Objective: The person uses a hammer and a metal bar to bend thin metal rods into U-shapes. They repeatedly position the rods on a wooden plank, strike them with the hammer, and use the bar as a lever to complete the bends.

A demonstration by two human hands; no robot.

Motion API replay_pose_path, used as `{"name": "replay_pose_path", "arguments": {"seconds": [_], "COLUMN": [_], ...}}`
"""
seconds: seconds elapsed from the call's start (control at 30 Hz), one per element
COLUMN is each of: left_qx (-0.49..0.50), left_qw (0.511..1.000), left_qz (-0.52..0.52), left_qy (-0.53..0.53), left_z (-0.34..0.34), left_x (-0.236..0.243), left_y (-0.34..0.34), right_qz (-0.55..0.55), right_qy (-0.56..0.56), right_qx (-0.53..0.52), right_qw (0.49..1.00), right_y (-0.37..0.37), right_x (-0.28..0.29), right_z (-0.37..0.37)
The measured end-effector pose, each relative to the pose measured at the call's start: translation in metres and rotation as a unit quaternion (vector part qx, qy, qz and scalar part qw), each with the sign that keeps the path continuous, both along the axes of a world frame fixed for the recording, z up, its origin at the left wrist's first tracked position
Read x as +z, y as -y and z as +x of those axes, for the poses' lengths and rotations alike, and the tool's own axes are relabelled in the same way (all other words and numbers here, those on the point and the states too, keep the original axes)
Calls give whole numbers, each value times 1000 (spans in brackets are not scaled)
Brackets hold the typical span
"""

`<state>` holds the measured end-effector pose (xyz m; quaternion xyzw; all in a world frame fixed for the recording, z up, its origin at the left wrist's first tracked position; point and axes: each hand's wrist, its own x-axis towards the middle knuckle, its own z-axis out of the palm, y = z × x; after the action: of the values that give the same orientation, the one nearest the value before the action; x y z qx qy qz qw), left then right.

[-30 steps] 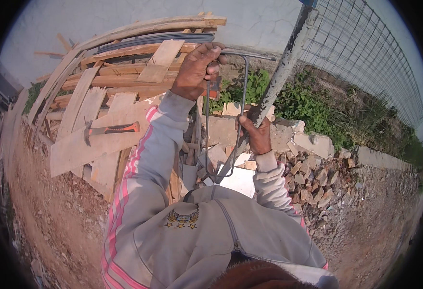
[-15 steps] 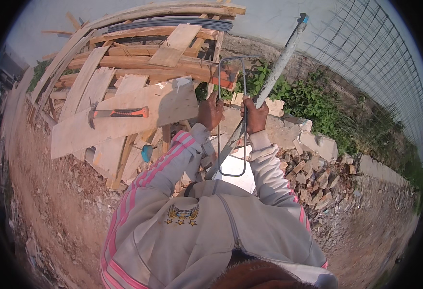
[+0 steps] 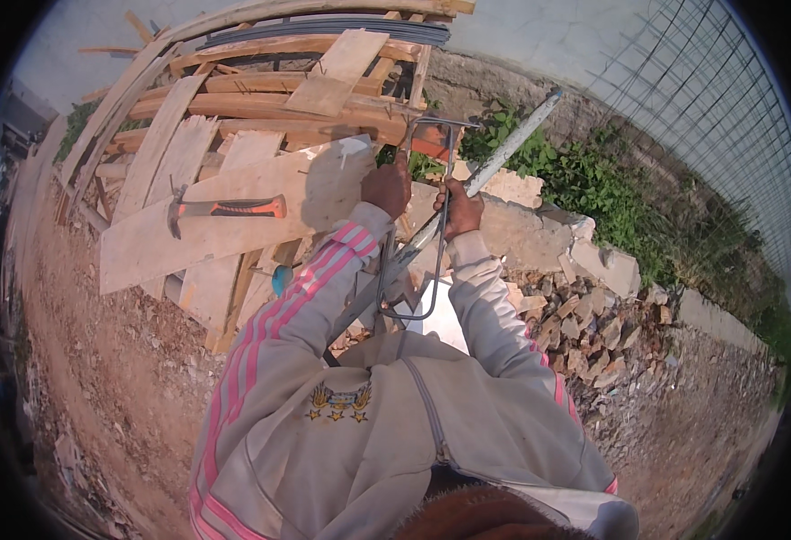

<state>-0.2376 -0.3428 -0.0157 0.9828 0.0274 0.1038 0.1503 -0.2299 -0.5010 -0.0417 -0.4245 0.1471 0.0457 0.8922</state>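
Observation:
A rectangular loop of bent steel rod, a rebar stirrup (image 3: 413, 317), is upright and slightly tilted between my hands. My left hand (image 3: 386, 187) is closed on its left side, with the index finger stretched up along the rod. Closed around its right side is my right hand (image 3: 460, 211). A long whitish pipe (image 3: 514, 142) slants behind the stirrup, passing right against my right hand; whether those fingers also grip it is hidden. Its lower end runs down toward my jacket. The stirrup's upper end has short rod tails sticking out to the right.
A claw hammer (image 3: 233, 207) with an orange and black handle lies on a wide board (image 3: 161, 256) at the left. Behind are stacked timber (image 3: 323, 108) and dark rods (image 3: 323, 34). Broken bricks (image 3: 584, 328), green plants (image 3: 584, 189) and wire mesh (image 3: 728, 99) are on the right.
The pipe has tilted over, its upper end lower and its lower end further left. The stirrup has leaned, its bottom shifting left. My left hand has moved slightly left, its index finger now extended.

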Motion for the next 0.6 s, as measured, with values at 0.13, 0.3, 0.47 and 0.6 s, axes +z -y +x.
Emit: {"name": "replay_pose_path", "arguments": {"seconds": [0.13,0.3,0.47,0.6], "left_qx": [-8,-19,16,27], "left_qw": [997,989,990,998], "left_qz": [78,140,125,34], "left_qy": [-25,51,68,51], "left_z": [-4,9,64,79], "left_x": [25,25,-5,-5], "left_y": [-1,-10,-16,-11], "right_qz": [-2,10,-26,-51], "right_qy": [-15,2,-9,-7], "right_qx": [-9,19,7,-7], "right_qw": [1000,1000,1000,999], "right_y": [-6,-13,-19,-13], "right_x": [-6,-22,-17,-13], "right_z": [-8,-1,-2,-5]}}
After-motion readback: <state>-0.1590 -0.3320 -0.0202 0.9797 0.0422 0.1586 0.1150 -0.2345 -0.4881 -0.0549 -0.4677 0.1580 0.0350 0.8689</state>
